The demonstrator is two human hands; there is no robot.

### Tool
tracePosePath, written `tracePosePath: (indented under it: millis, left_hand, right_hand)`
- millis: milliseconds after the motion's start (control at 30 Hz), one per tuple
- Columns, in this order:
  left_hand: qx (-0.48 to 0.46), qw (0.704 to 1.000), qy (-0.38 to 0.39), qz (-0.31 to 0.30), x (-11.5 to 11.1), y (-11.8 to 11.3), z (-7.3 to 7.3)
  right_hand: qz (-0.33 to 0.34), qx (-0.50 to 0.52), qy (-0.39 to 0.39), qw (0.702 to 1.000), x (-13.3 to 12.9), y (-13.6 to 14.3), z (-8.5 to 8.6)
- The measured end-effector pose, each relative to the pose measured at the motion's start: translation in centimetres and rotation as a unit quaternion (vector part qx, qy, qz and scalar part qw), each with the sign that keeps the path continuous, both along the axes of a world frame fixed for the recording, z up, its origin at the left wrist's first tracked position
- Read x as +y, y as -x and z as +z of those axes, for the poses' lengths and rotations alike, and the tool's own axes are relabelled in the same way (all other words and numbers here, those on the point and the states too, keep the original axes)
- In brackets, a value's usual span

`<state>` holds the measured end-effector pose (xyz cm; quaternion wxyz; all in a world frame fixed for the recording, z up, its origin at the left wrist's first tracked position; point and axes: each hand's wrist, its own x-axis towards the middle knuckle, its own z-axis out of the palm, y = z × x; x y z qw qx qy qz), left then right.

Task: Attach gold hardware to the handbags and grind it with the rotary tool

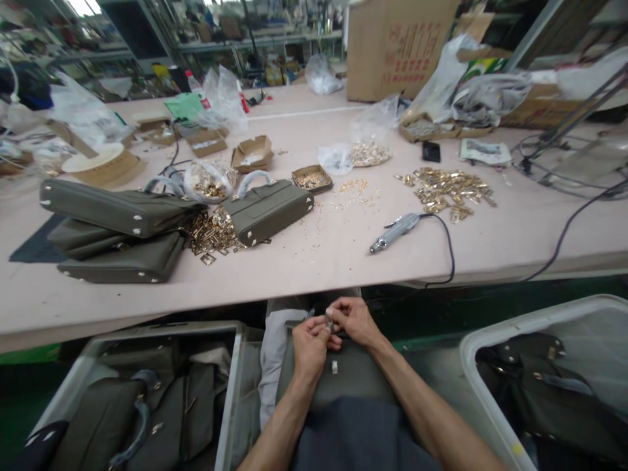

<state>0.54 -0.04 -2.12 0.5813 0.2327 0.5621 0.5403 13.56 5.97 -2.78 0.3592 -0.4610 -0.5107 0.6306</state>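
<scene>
Caution: left hand [310, 343] and right hand [357, 320] together pinch a small part [330, 320] over a bag [360, 373], off the tabletop's [294, 268] near edge; slippage could drop it.

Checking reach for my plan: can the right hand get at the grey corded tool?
Probably yes: the grey corded tool lies uncovered on the tabletop, ahead and rightward of the right hand. That hand would have to rise past the tabletop's edge, and it seems busy with a small piece.
</scene>
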Motion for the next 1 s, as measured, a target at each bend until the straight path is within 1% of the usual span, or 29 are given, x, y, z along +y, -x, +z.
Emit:
tracePosePath:
  millis: [100, 167, 267, 333, 400, 467, 500, 567, 667, 700, 733, 800, 867, 933, 1000]
  left_hand:
    - [-0.002, 1.0, 0.002, -0.003, 0.0, 0.2, -0.2]
    - [-0.004, 1.0, -0.003, -0.01, 0.0, 0.4, -0.3]
    - [-0.008, 1.0, -0.001, -0.007, 0.1, 0.5, -0.2]
    - [-0.002, 1.0, 0.001, -0.003, 0.1, 0.4, -0.1]
    - [0.007, 1.0, 0.001, -0.001, 0.1, 0.4, 0.0]
    - [0.009, 1.0, -0.001, -0.004, 0.0, 0.3, 0.0]
    - [0.007, 1.0, -0.002, -0.003, -0.1, 0.3, -0.1]
    - [-0.002, 1.0, -0.003, 0.007, -0.2, 0.2, -0.3]
    - [-0.025, 0.999, -0.003, 0.025, -0.2, 0.2, -0.9]
    - [-0.034, 0.999, -0.006, 0.028, -0.2, 0.1, -1.0]
    - [-0.042, 0.999, -0.01, 0.029, -0.3, 0.1, -1.1]
    - [-0.051, 0.998, -0.021, 0.032, -0.3, 0.1, -1.2]
    - [-0.055, 0.998, -0.022, 0.036, -0.4, 0.1, -1.1]
    - [-0.055, 0.998, -0.011, 0.04, -0.6, 0.1, -1.2]
    - [-0.052, 0.998, -0.006, 0.042, -0.8, 0.2, -1.3]
  right_hand:
    - [0.02, -0.029, -0.045, 0.998, -0.2, 0.2, 0.6]
    - [0.007, -0.065, -0.069, 0.995, -0.4, 0.5, 1.0]
    - [-0.002, -0.097, -0.065, 0.993, -0.5, 0.8, 1.4]
    - [0.016, -0.105, -0.062, 0.992, -0.3, 0.9, 1.6]
    - [0.04, -0.132, -0.08, 0.987, 0.0, 1.0, 2.1]
    - [0.046, -0.188, -0.127, 0.973, 0.5, 1.1, 2.8]
    - [0.044, -0.227, -0.16, 0.96, 0.8, 1.2, 3.2]
    - [0.037, -0.31, -0.238, 0.92, 1.4, 2.0, 4.2]
    - [0.017, -0.402, -0.349, 0.846, 2.0, 4.3, 6.2]
    - [0.011, -0.414, -0.376, 0.829, 2.2, 5.3, 7.0]
    - [0.011, -0.412, -0.399, 0.819, 2.4, 6.4, 7.7]
    - [0.036, -0.38, -0.431, 0.818, 3.3, 9.0, 9.0]
    - [0.065, -0.345, -0.444, 0.824, 5.0, 11.7, 9.8]
    - [0.066, -0.364, -0.429, 0.824, 7.5, 14.2, 9.9]
    - [0.047, -0.417, -0.4, 0.815, 10.2, 16.5, 9.6]
